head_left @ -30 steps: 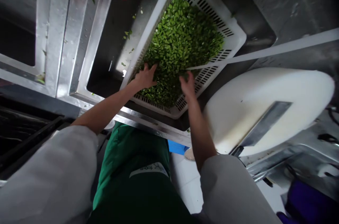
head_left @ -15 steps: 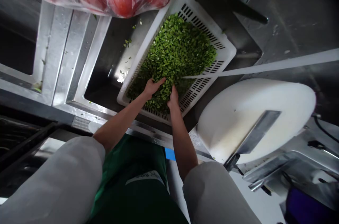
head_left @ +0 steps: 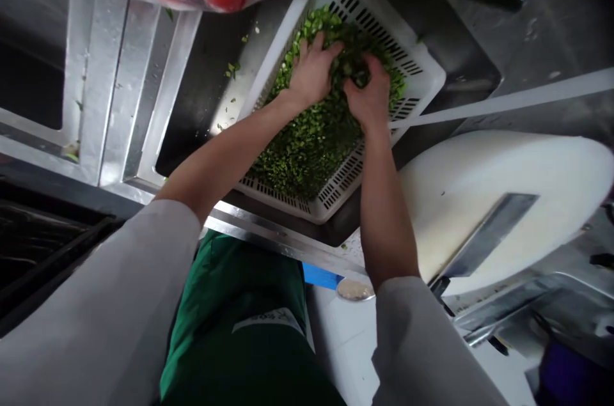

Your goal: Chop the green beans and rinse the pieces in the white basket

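Left hand [head_left: 311, 75] and right hand [head_left: 371, 93] have moved up the frame from the lower end of the chopped greens [head_left: 297, 160], which lie in the white basket [head_left: 434, 77] at upper centre. Left fingers are spread over them; the right ones half-curl, blur hiding any grip. Loose, low scoops within the rim should work best.

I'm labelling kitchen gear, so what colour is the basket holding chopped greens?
The basket is white, as the head view shows.
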{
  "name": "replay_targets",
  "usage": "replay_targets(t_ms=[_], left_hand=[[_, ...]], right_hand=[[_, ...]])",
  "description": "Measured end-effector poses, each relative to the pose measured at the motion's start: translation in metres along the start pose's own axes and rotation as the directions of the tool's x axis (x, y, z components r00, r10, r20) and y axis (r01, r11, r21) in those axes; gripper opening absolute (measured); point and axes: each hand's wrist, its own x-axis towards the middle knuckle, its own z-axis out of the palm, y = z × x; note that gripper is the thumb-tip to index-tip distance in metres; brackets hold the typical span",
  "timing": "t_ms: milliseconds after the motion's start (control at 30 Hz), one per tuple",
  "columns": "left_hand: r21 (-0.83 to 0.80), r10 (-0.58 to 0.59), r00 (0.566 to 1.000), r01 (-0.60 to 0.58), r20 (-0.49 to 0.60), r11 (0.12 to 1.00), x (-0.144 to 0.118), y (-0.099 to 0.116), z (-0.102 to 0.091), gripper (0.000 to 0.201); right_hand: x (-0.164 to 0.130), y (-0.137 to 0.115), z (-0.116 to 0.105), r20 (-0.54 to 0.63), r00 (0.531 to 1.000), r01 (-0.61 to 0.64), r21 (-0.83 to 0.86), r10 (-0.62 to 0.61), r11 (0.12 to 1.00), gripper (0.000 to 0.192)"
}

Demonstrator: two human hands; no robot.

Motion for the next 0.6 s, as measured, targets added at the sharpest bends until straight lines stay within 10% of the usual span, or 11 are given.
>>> replay_targets(t_ms=[133,267,400,600], left_hand=[[0.159,-0.007,0.997,-0.005,0.074,0.987,-0.014,-0.006,0.012,0.054],[0.275,0.001,0.963,-0.079,0.271,0.958,-0.082,-0.023,0.014,0.057],[0.260,-0.187,0.925,0.101,0.331,0.960,-0.148,-0.047,0.024,0.075],[-0.093,-0.460,0.839,0.503,0.290,0.859,-0.134,-0.083,0.043,0.080]], right_hand=[[-0.011,0.015,0.040,-0.005,0.997,-0.073,-0.127,0.073,0.989,0.057],[-0.107,0.013,0.063,0.118,0.986,-0.082,-0.248,0.114,0.965,0.056],[-0.189,0.021,0.077,0.153,0.961,-0.207,-0.152,0.230,0.967,0.063],[-0.159,0.046,0.091,0.005,0.774,-0.594,0.352,0.634,0.723,0.081]])
